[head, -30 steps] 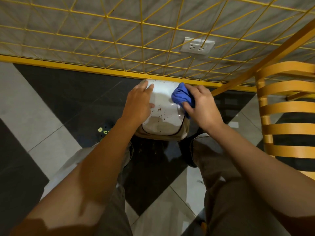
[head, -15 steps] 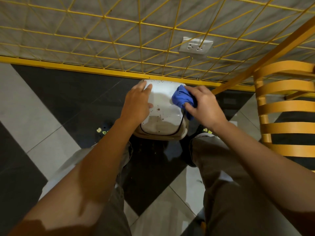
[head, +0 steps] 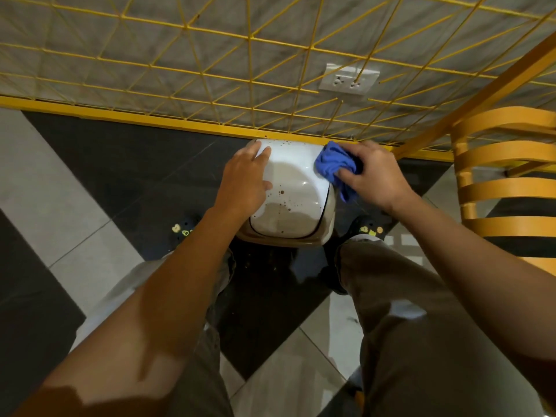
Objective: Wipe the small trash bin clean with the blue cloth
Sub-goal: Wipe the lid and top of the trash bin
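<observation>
Small trash bin (head: 288,206) sits on the floor (head: 90,206) between my feet, its far edge up against the yellow base rail (head: 120,117) of the wire grid panel (head: 180,55). White domed lid (head: 296,176) inside a beige rim, glossy. I see brown specks scattered over the lid, densest in the near half, a few more at the far edge.

Left hand (head: 245,183) lies flat on the left side of the lid, fingers stretched toward the far edge, palm down, gripping nothing, just pressing on the bin. Right hand (head: 374,176) is closed round a bunched blue cloth (head: 334,165); the wad touches the lid's far right corner, and a tail of cloth hangs down over the right rim. Thumb pins the cloth from the near side.

Both forearms reach in from the near edge, knees in olive trousers (head: 421,341) either side of the bin. Dark shoes with small yellow-green charms flank the bin left (head: 183,230) and right (head: 370,230).

Floor is black and pale grey tile in a diagonal pattern. Behind the grid there's a grey wall with a white double socket (head: 349,79), far right. Orange slatted chair (head: 505,188) on the right, well apart from the bin.
</observation>
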`<state>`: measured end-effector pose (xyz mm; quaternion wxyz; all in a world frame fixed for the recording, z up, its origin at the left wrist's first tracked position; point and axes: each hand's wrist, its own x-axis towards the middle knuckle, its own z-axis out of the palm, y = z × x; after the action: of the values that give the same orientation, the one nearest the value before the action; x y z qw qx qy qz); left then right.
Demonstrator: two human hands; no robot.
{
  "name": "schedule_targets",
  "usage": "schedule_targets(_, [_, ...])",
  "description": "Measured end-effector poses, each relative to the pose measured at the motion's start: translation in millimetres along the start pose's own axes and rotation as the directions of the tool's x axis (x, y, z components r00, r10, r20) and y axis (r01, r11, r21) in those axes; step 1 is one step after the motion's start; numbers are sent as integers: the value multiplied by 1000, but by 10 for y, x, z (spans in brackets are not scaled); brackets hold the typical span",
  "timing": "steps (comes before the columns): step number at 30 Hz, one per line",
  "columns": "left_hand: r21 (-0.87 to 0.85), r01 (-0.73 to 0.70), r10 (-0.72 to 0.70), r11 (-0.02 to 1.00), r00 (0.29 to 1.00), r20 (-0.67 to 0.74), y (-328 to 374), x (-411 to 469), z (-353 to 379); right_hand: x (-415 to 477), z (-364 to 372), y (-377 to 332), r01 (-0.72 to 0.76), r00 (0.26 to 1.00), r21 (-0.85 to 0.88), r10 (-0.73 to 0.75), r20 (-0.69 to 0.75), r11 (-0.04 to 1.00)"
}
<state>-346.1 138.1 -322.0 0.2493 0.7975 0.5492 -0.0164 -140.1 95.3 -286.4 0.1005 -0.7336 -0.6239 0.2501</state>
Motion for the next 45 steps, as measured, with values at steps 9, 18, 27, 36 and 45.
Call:
schedule_targets(9, [-23, 8, -9, 1000, 1000, -12, -8, -13, -2, -67, 96, -46, -83, 996, 28, 83, -10, 996])
schedule_targets(18, [-35, 6, -6, 999, 1000, -4, 0, -20, -9, -92, 105, 5, -178, 983, 219, 183, -4, 959])
schedule_targets(27, [-57, 21, -22, 998, 1000, -17, 16, -37, -2, 23, 151, 84, -256, 963, 303, 269, -1, 918])
schedule_targets(36, [-44, 8, -10, 999, 999, -39, 40, -67, -18, -595, 405, -2, -60, 997, -11, 60, 38, 998])
schedule_targets(45, [-51, 19, -21, 999, 999, -37, 49, -59, -8, -372, 250, -3, -60, 998, -58, 57, -40, 997])
